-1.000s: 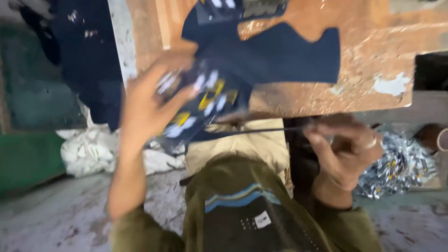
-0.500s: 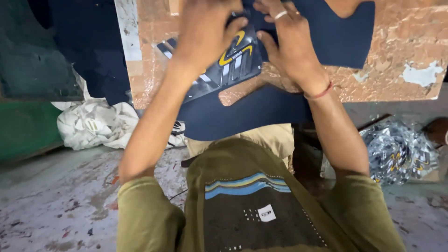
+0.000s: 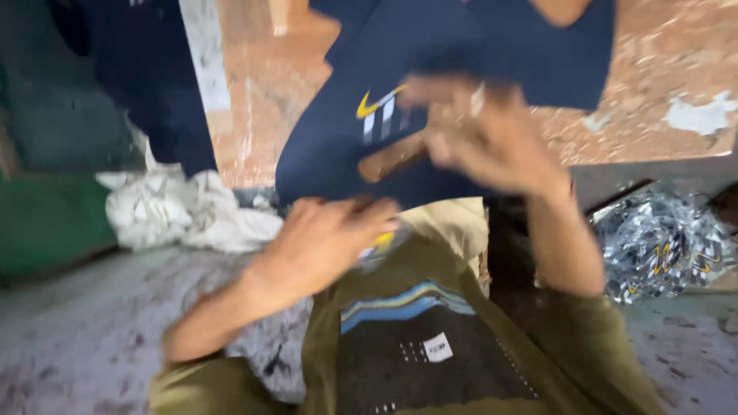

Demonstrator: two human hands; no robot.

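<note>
A worn wooden board (image 3: 661, 100) with flaking, patchy brown paint fills the upper right of the frame. Left of centre lies a crumpled white cloth bundle (image 3: 184, 211) on the stained grey floor (image 3: 77, 338). At the far left sits something green (image 3: 38, 227) — too blurred to tell what. At the right edge, a heap of crinkled silvery wrapping (image 3: 665, 246) — shiny, with yellow marks.

Olive-green short-sleeve shirt (image 3: 430, 346), dark front panel with blue and tan stripes, small white patch and rows of white dots. Light tan trousers (image 3: 453, 223). Right hand (image 3: 492, 142): thin red band at the wrist. Left hand (image 3: 323, 238) bare.
</note>
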